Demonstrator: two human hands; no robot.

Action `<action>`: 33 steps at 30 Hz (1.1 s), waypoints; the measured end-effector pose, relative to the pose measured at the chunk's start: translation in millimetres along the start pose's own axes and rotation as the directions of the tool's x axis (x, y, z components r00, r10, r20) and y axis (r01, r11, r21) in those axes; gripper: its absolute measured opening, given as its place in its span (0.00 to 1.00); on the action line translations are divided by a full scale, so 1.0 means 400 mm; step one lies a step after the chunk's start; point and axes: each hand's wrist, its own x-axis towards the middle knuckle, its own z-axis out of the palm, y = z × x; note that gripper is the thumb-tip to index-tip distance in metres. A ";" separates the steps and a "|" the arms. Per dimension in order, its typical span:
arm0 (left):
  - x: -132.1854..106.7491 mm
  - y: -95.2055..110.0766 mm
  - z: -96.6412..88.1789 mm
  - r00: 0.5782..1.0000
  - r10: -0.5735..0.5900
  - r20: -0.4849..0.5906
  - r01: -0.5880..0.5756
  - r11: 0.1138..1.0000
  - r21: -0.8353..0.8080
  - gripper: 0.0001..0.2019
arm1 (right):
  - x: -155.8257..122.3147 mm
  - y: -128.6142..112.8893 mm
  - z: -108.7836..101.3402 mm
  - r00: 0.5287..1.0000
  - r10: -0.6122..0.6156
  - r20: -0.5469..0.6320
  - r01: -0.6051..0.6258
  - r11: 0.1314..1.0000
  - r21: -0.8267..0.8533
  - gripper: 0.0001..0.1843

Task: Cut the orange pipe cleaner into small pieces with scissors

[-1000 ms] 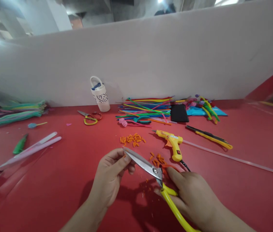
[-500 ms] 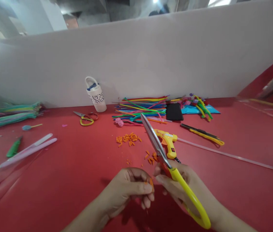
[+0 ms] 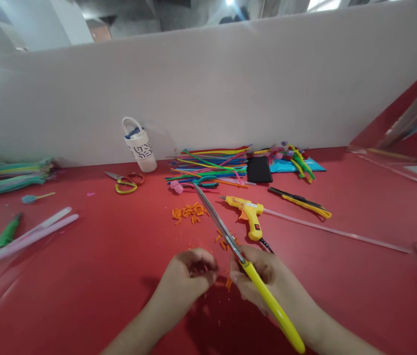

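Observation:
My right hand [image 3: 263, 276] is wrapped around a pair of yellow-handled scissors [image 3: 218, 222], whose blades point up and away to the left. A small orange cut piece [image 3: 228, 283] shows just beside the right fingertips; whether they touch it I cannot tell. To the left of it, my left hand [image 3: 190, 276] has curled fingers, with a gap between thumb and forefinger and nothing visible in it. Beyond the hands, a small group of orange pieces [image 3: 224, 242] lies partly behind the scissors. Farther off is a larger pile of orange pieces [image 3: 190, 212].
A yellow glue gun [image 3: 247, 209] with a long clear stick lies right of the scissors. Behind are pipe cleaners [image 3: 212, 165], a black phone-like slab [image 3: 259, 170], and a white tumbler [image 3: 141, 150]. Other scissors [image 3: 123, 182] lie left; a yellow-and-black cutter [image 3: 300, 202] lies right.
My left hand has drawn back to the left, away from the orange piece it pinched. The scissors have turned edge-on in my right hand. The whole view has shifted slightly.

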 end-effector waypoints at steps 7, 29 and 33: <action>-0.017 -0.001 0.024 0.997 -0.012 0.071 0.019 0.995 -0.101 0.03 | 0.007 0.014 0.012 0.994 -0.074 -0.075 0.066 0.993 -0.102 0.08; 0.001 0.034 -0.053 0.952 0.037 -0.303 -0.214 0.787 -0.578 0.02 | 0.021 0.076 -0.023 0.935 -0.329 0.132 0.232 0.286 -0.930 0.14; -0.002 0.033 -0.053 0.951 0.047 -0.307 -0.227 0.780 -0.584 0.03 | 0.019 0.080 -0.022 0.925 -0.354 0.137 0.240 0.266 -0.934 0.16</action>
